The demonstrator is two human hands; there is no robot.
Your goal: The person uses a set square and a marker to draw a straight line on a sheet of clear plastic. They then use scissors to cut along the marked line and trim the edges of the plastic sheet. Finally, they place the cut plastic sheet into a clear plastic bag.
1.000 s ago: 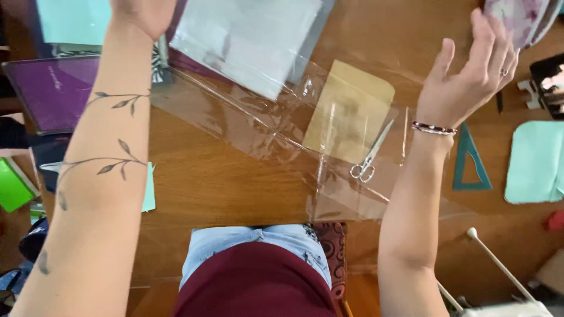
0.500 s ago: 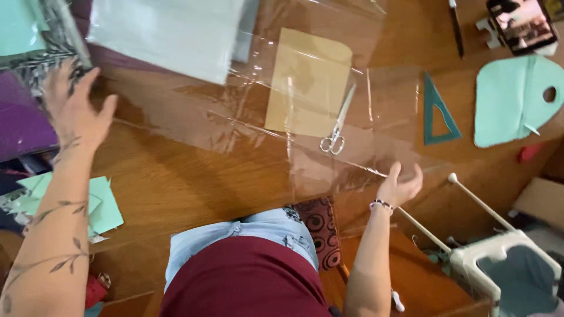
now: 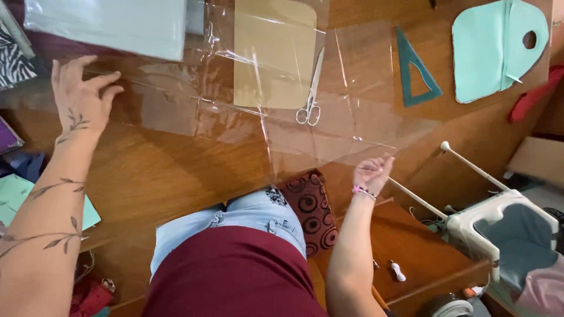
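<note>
A large clear plastic sheet point(image 3: 329, 126) lies creased across the wooden table point(image 3: 170, 170). My left hand point(image 3: 79, 94) rests flat on its left part, fingers spread. My right hand point(image 3: 373, 171) pinches the sheet's near right edge at the table's front. On top of the sheet lie a tan cardboard piece point(image 3: 273, 53) and a pair of metal scissors point(image 3: 311, 97), both beyond my hands.
A teal set square point(image 3: 414, 73) and a mint-green cut shape with a hole point(image 3: 499, 47) lie at the right. A pale sheet point(image 3: 111, 23) sits at the back left. A white stand with rods point(image 3: 482, 211) is off the table's right edge.
My left hand came down from the upper left onto the plastic sheet. My right hand dropped from high on the right to the sheet's near edge and took hold of it.
</note>
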